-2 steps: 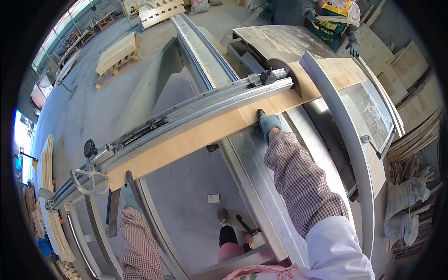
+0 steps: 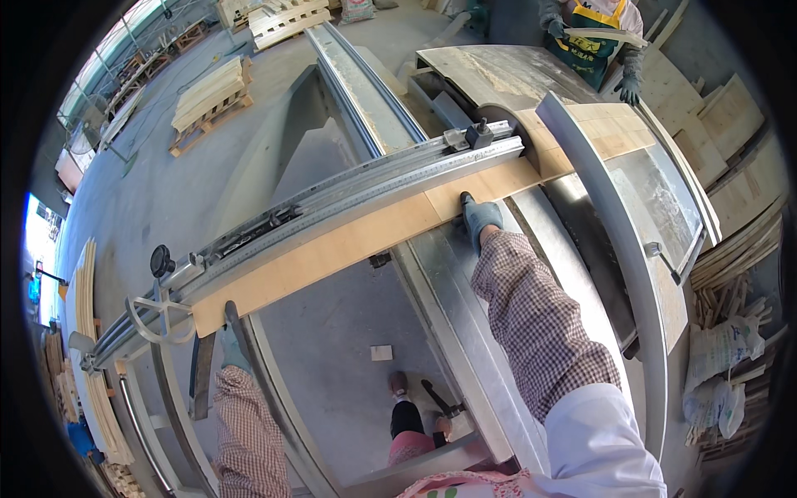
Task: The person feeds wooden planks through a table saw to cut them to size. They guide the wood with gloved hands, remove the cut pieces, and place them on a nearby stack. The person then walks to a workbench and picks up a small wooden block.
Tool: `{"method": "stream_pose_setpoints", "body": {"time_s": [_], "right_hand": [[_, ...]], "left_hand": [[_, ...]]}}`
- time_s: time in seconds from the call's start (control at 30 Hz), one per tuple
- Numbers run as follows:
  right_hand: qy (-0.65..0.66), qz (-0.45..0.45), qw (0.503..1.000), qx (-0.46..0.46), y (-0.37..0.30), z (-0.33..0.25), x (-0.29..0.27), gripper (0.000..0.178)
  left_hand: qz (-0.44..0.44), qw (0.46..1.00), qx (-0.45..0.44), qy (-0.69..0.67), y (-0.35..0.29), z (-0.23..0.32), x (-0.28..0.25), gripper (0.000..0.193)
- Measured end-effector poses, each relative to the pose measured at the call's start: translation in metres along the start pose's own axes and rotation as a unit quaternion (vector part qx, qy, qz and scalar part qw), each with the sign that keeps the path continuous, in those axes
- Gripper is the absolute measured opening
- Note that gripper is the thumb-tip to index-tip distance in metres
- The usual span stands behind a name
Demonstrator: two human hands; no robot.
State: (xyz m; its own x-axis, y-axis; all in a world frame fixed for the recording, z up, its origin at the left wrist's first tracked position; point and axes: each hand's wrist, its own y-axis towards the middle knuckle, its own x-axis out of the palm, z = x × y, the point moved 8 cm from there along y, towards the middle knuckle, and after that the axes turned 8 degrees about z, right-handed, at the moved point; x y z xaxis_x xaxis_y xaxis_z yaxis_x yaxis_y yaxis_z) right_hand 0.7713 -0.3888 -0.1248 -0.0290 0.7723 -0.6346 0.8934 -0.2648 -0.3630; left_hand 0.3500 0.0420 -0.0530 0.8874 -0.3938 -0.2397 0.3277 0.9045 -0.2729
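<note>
A long light wooden board (image 2: 332,258) lies along the front of a metal fence (image 2: 357,203) with a measuring scale, on a sliding table saw. My left hand (image 2: 235,342), in a grey-blue glove with a dark fingertip, grips the board's near edge close to its left end. Farther right, my gloved right hand (image 2: 482,221) holds the same edge, one dark-tipped digit on top. The fingers beneath the board are hidden on both hands. Beyond the right hand, the board's right part runs toward a curved guard (image 2: 540,141); no blade shows there.
A long grey guard bar (image 2: 610,216) arches over the saw's right side. Across the machine stands a co-worker in a green apron (image 2: 581,58), holding a wood strip (image 2: 606,35). Stacked boards lie on a pallet (image 2: 207,124). Sacks (image 2: 721,353) and offcuts lie at right.
</note>
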Motion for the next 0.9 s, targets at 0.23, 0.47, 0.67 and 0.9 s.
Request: {"method": "stream_pose_setpoints", "body": {"time_s": [0.23,0.47,0.67,0.9], "right_hand": [[0.046,-0.072,0.996,0.033,-0.054,-0.028,-0.009,0.062],[-0.045,0.046,0.997,-0.049,-0.021,-0.014,-0.017,0.061],[-0.022,-0.008,1.000,-0.015,-0.045,-0.016,-0.019,0.061],[-0.043,-0.028,0.998,-0.023,-0.065,-0.028,-0.023,0.062]], "left_hand": [[0.052,0.998,0.017,0.006,0.002,-0.004,-0.017,0.059],[-0.003,1.000,0.003,0.000,0.005,-0.004,-0.007,0.063],[-0.009,1.000,-0.027,0.006,-0.024,0.021,-0.002,0.067],[-0.004,0.997,-0.052,-0.063,0.016,-0.031,-0.031,0.070]]}}
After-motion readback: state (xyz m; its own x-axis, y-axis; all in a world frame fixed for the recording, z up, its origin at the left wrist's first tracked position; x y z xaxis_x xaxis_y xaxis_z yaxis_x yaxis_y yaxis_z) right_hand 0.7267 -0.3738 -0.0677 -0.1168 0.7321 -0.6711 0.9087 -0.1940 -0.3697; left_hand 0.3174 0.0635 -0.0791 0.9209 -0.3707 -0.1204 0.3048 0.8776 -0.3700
